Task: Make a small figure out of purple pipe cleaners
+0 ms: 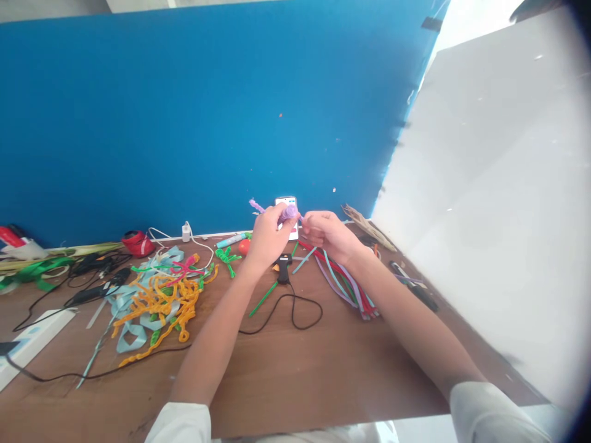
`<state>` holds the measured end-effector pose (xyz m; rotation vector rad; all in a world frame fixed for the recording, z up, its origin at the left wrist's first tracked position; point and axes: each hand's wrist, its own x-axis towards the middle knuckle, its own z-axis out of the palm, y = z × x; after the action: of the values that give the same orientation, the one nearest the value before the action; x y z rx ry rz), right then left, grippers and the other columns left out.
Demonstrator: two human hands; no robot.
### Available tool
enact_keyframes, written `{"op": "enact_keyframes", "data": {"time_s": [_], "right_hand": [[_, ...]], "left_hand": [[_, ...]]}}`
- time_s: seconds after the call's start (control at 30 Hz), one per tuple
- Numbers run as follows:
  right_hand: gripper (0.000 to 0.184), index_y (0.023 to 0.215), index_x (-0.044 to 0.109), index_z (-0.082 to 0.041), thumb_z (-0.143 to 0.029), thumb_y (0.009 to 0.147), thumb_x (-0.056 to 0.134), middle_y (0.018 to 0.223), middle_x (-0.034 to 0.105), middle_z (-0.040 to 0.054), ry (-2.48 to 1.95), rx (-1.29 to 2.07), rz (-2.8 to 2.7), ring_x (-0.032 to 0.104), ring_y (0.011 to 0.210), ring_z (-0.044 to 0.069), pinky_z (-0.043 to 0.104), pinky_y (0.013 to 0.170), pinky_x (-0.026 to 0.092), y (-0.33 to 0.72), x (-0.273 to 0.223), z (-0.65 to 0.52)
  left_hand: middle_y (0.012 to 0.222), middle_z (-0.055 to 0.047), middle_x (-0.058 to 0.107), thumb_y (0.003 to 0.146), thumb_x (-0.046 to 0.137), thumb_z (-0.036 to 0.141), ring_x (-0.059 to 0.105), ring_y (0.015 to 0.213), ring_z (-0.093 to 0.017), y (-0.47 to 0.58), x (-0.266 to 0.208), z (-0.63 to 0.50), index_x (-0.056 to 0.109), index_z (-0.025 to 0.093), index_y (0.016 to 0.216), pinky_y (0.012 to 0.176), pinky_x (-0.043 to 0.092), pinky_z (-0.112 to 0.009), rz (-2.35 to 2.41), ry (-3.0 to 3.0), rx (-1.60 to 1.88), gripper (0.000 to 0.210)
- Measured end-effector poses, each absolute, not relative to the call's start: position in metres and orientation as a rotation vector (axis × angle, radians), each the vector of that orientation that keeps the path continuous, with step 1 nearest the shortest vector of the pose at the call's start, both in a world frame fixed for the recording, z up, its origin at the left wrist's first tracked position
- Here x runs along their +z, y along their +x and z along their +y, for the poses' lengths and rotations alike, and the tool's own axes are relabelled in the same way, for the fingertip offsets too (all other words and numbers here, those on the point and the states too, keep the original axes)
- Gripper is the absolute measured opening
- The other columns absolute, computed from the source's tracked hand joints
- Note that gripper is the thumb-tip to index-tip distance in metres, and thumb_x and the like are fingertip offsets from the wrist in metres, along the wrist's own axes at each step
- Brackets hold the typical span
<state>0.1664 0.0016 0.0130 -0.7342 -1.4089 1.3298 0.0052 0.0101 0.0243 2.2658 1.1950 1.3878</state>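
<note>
A purple pipe cleaner [289, 212], wound into a tight coil, is pinched in my left hand [270, 237]. One end of it sticks out to the left past my fingers. My right hand [330, 234] has its fingers closed on the strand that leads off the coil to the right. Both hands are close together above the back of the table. Behind them a phone [287, 201] with its screen lit leans near the blue board, partly covered by my left hand. Below sits a black glue gun [283, 269].
Orange pipe cleaners [170, 301] and light blue ribbon lie heaped at the left. Loose red, purple and blue pipe cleaners [344, 286] lie under my right forearm. A white power strip [34, 344] is at the left edge. A blue board [207, 123] stands behind.
</note>
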Motion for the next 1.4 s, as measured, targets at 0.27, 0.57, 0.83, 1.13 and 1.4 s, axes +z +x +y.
{"op": "enact_keyframes", "data": {"time_s": [0.27, 0.57, 0.83, 1.13, 1.4], "right_hand": [[0.023, 0.063, 0.056, -0.018, -0.017, 0.086, 0.052, 0.057, 0.052, 0.0029, -0.979, -0.475, -2.130, 0.040, 0.063, 0.016, 0.033, 0.059, 0.020, 0.168, -0.005, 0.009], [0.032, 0.065, 0.054, -0.020, -0.036, 0.091, 0.049, 0.050, 0.043, -0.0042, -0.884, 0.719, -1.725, 0.037, 0.050, 0.011, 0.027, 0.054, 0.026, 0.164, 0.005, 0.008], [0.021, 0.069, 0.059, -0.019, -0.034, 0.083, 0.060, 0.047, 0.026, -0.0104, -0.533, 1.611, -1.327, 0.022, 0.045, 0.008, 0.026, 0.048, 0.018, 0.165, 0.016, 0.000], [0.032, 0.056, 0.048, -0.020, -0.025, 0.088, 0.054, 0.052, 0.043, -0.0006, -0.931, -0.333, -1.976, 0.033, 0.058, 0.014, 0.032, 0.058, 0.022, 0.168, 0.001, 0.003], [0.036, 0.060, 0.050, -0.020, -0.032, 0.093, 0.048, 0.053, 0.048, -0.0020, -0.939, 0.280, -1.829, 0.039, 0.053, 0.012, 0.028, 0.056, 0.027, 0.164, 0.006, 0.001]], "left_hand": [[0.063, 0.001, 0.049, 0.090, 0.058, 0.031, 0.037, 0.060, -0.014, 0.006, 0.021, 0.010, 0.044, 0.019, 0.066, 0.060, 0.021, -0.029, 1.512, 2.268, 1.166, 0.031], [0.066, 0.004, 0.049, 0.091, 0.057, 0.035, 0.041, 0.064, -0.011, 0.000, 0.021, 0.015, 0.050, 0.018, 0.072, 0.061, 0.029, -0.027, 1.179, 2.112, 1.391, 0.027], [0.066, 0.004, 0.046, 0.093, 0.056, 0.037, 0.038, 0.062, -0.011, 0.002, 0.027, 0.007, 0.049, 0.019, 0.073, 0.060, 0.028, -0.027, 1.125, 2.152, 1.484, 0.029], [0.061, 0.005, 0.043, 0.090, 0.058, 0.034, 0.035, 0.060, -0.011, 0.004, 0.028, 0.004, 0.044, 0.018, 0.067, 0.059, 0.026, -0.028, 1.196, 2.234, 1.342, 0.031], [0.064, 0.004, 0.044, 0.092, 0.056, 0.036, 0.037, 0.062, -0.011, 0.001, 0.026, 0.010, 0.046, 0.019, 0.071, 0.060, 0.029, -0.027, 1.183, 2.178, 1.381, 0.029]]}}
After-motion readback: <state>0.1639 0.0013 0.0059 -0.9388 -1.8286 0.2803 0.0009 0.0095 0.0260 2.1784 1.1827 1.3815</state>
